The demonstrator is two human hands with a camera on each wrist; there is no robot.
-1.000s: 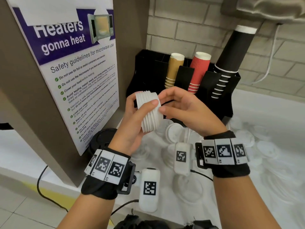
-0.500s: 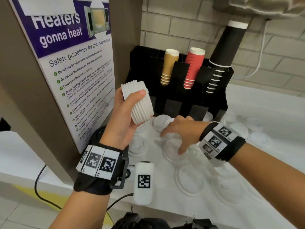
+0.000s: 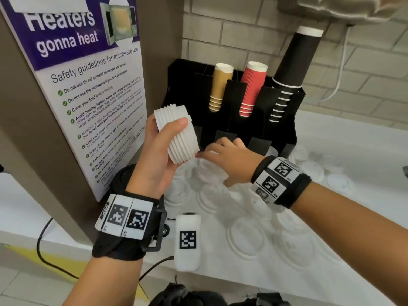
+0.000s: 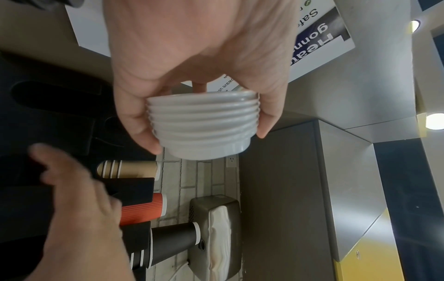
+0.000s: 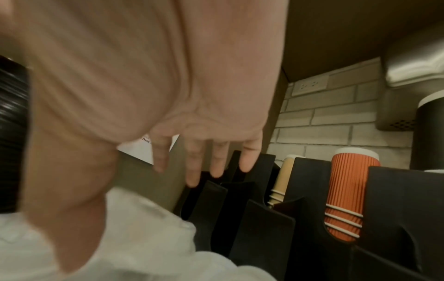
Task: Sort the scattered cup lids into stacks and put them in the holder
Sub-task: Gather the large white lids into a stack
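Left hand (image 3: 154, 155) still grips lid stack (image 3: 176, 133); right hand (image 3: 227, 160), fingers seemingly spread, has risen.

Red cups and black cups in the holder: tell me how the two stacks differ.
The red cups have ribbed walls; the black cups look smooth. The black stack rises well above the red one, reaching toward the metal dispenser on the wall. The black stack leans to the right more than the red. Both stand upside down with white rims, in neighbouring slots of the black holder, with the stacked rims showing as white stripes lower down.
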